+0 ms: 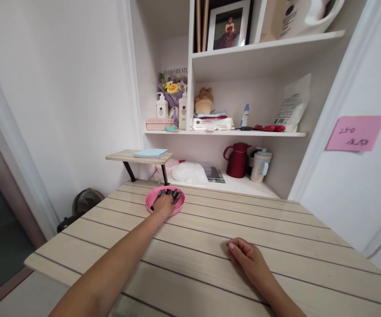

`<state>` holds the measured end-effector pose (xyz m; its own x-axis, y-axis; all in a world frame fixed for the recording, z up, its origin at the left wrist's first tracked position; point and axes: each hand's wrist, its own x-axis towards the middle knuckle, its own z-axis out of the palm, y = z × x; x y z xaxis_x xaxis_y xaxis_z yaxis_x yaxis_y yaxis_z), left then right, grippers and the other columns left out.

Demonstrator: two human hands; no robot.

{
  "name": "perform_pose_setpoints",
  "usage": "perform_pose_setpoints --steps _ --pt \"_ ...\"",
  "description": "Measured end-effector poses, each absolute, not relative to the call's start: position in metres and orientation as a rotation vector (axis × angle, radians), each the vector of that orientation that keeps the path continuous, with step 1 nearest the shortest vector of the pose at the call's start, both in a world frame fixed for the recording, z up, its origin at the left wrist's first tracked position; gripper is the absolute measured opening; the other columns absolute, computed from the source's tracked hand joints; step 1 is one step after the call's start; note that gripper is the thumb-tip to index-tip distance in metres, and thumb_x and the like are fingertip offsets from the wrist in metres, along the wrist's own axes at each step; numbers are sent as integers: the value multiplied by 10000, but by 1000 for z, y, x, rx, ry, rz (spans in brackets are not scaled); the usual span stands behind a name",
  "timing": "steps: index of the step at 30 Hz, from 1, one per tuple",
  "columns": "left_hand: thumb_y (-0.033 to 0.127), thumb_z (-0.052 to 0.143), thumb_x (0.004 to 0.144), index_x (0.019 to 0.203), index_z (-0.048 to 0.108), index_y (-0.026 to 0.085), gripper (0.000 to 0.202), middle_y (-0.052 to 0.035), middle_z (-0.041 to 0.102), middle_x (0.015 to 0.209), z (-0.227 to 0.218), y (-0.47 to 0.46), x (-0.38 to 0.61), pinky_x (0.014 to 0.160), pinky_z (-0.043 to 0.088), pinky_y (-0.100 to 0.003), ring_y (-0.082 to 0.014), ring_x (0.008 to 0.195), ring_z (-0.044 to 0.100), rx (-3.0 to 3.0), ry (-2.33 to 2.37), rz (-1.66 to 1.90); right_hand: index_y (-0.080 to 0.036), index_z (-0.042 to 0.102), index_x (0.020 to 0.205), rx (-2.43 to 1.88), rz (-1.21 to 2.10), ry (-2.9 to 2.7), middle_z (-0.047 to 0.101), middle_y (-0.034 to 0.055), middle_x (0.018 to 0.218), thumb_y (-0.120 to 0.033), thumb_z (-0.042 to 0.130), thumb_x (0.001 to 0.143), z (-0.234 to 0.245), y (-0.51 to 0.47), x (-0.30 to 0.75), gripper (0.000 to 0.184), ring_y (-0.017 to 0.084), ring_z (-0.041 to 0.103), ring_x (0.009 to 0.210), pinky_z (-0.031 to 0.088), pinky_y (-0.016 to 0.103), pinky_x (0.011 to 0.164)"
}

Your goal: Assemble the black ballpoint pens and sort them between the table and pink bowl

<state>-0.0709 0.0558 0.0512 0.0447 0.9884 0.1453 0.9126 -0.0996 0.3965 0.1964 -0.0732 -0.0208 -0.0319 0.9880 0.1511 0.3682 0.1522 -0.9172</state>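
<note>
A round pink bowl (148,197) stands on the slatted wooden table toward the back left. Several slim black pens (176,196) lie in it, some leaning on the rim. My left hand (164,205) reaches into this bowl from the front, over the pens and touching them. Its back faces me and hides the fingertips, so whether a pen is gripped does not show. My right hand (246,254) rests on the table farther right and closer to me, apart from the bowl. Its fingers are curled in loosely, with nothing visible in them.
Behind the bowl stands a small raised shelf (118,156) on black legs, with light blue paper (151,152) on top. A dark red jug (238,160) and a pale lidded cup (261,165) stand at the back. Above are white shelves (253,133) with bottles and bags.
</note>
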Motion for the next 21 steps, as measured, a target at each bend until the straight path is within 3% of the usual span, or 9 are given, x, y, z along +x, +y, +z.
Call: perform_pose_setpoints --steps 5,9,14,18,21 --pt "270 552 722 845 620 148 186 -114 571 1035 49 49 -74 739 390 -325 -225 897 549 2186 2068 616 -192 524 632 -1380 834 -1599 485 -29 534 -464 429 764 -23 -74 197 317 117 421 524 350 241 540" --pt "327 534 722 889 621 176 241 -84 594 981 53 47 -96 801 377 -300 -214 945 525 2228 2140 672 -190 537 667 -1386 789 -1634 503 -15 594 -417 429 771 -19 -78 194 272 128 442 586 355 246 574" --pt "330 479 739 1037 561 112 379 -143 579 1011 60 41 -140 844 363 -324 -246 997 507 2147 2313 741 -187 497 649 -1422 861 -1606 457 -30 561 -385 425 778 -9 -94 191 247 110 400 543 320 228 528" --pt "338 414 774 867 599 169 268 -55 626 838 48 14 -150 696 393 -257 -175 791 565 2196 2186 710 -187 454 626 -1411 1018 -1653 395 -44 524 -379 414 792 -4 -114 194 257 93 333 503 271 219 481" --pt "303 381 782 709 589 184 250 0 609 673 32 -14 -131 610 376 -220 -134 660 552 2262 1759 628 -189 434 598 -1421 1019 -1710 386 -41 523 -370 424 791 -5 -122 197 265 94 327 519 276 217 493"
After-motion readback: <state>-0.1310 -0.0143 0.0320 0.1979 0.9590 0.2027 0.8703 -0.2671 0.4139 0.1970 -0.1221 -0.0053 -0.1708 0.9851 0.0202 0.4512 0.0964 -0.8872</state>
